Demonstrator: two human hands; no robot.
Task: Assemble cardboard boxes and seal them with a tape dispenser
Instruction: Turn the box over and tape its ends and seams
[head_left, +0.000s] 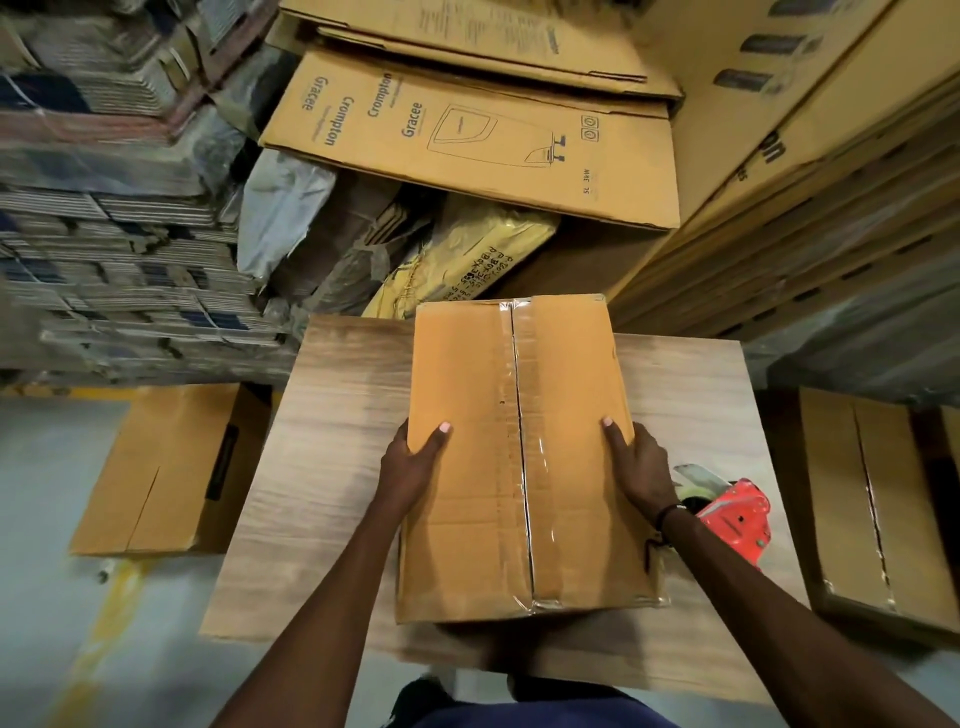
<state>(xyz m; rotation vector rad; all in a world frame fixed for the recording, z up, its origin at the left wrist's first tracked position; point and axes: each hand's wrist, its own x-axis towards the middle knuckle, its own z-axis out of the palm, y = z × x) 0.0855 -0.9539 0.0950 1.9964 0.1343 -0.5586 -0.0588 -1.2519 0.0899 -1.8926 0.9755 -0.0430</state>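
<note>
Centrally, we see the wooden table carrying the cardboard box, its top seam closed with clear tape. Our left hand grasps the box's left edge, thumb on top; our right hand grasps the right edge likewise. Just beside the right wrist, the red tape dispenser lies on the table.

Tan box (orange-red tape dispenser)
</note>
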